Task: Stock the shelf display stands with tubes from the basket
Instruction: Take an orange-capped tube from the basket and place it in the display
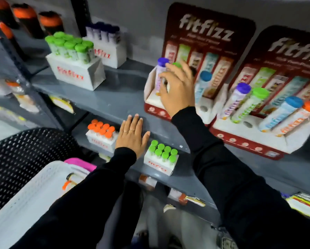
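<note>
On shelf: right hand [175, 90] grips purple-capped cylindrical tube [160, 72]; left hand [132, 137] flat, empty.

Long black sleeves [222, 168] worn on both arms; two thin rings [129, 130] worn on left hand [131, 139].

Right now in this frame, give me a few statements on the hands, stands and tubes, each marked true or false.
1. The right hand is at the purple-capped tube in the left display stand. True.
2. The left hand holds a tube. False: it rests flat on the shelf edge.
3. The right display stand holds four tubes. True.
4. The white basket sits on the shelf. False: it is below, by the left sleeve.
</note>
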A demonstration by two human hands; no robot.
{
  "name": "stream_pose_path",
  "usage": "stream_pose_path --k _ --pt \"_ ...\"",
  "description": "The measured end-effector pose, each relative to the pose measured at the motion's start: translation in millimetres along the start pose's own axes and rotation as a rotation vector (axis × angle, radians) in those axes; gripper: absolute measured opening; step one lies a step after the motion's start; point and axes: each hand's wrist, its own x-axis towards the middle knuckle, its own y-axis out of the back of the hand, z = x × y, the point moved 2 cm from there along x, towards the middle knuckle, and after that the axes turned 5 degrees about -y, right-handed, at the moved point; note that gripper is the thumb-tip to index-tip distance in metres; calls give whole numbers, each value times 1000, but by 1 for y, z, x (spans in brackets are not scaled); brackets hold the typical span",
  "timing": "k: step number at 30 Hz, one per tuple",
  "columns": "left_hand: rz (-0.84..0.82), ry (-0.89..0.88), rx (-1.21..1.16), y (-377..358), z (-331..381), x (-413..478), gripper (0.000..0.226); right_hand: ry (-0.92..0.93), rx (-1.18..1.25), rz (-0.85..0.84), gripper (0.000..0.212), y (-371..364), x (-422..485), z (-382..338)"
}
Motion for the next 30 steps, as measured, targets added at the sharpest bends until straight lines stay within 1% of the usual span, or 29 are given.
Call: stream_pose_path --k 1,2,4,5,7,8,9,10,12,13,15,18,22,24,26,30 --pt "37 36 2 -2 -17 -11 66 62 70 -2 16 -18 -11 -15" --pt "52 85 4 -7 -35 -27 62 102 146 -50 17 -37 -23 -30" --pt "60 185 6 -18 -66 -64 63 159 256 -181 16 -73 -51 -54" --pt "64 253 4 -25 -82 -85 65 178 303 -276 17 -94 -69 -66" --pt "45 416 -8 -41 -113 -129 64 185 360 -481 26 -135 -108 -90" --pt "27 495 -11 -48 -124 -149 63 167 357 -580 24 -153 -127 -99" --pt "0 588 -12 -56 -137 -170 63 159 348 -710 21 -173 -146 -110" --pt "-27 680 -20 -62 -148 -188 64 151 316 -882 20 -190 -163 -120" --pt "-74 851 -38 -71 -165 -220 70 171 151 -1217 24 -215 -198 -138" --pt "-86 916 -44 -74 -170 -231 74 189 60 -1329 27 -226 -214 -144" --pt "-112 1010 -48 -83 -182 -256 80 220 -64 -1474 32 -246 -244 -156" --pt "-209 1033 -36 -97 -188 -279 82 282 -238 -1530 36 -266 -278 -167" --pt "-231 1031 7 -111 -189 -289 72 474 -413 -1383 37 -277 -289 -178" --pt "-224 1025 21 -112 -190 -288 69 548 -427 -1403 34 -280 -290 -179" --pt "-216 1024 22 -111 -190 -287 69 554 -420 -1449 35 -279 -287 -181" --pt "-233 1018 13 -109 -188 -286 69 414 -340 -1510 43 -270 -268 -182"
